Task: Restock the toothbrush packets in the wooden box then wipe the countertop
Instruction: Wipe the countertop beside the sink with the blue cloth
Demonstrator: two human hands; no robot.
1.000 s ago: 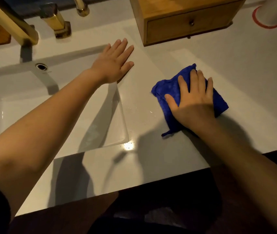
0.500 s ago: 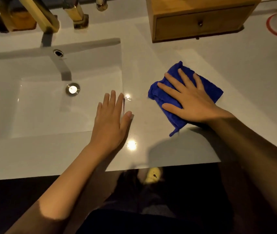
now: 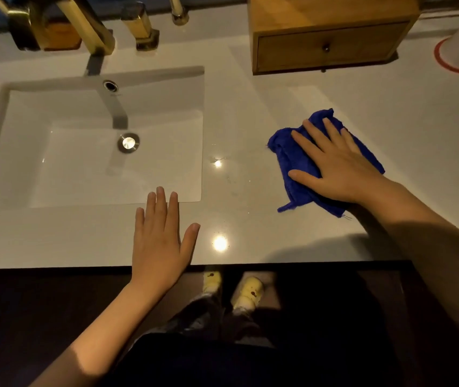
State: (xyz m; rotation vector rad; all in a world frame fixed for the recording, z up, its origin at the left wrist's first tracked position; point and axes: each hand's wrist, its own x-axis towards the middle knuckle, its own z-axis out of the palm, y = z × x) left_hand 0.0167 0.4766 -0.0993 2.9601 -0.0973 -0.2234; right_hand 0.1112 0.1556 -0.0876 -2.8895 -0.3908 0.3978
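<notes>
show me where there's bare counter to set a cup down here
Free: the patch between the wooden box and the blue cloth; the strip between the sink and the cloth; right of the cloth. Crowded: the back edge by the gold faucet.

Left hand (image 3: 161, 241) flat, fingers together, at front edge. Right hand (image 3: 334, 166) flat, fingers spread, pressing down.
</notes>
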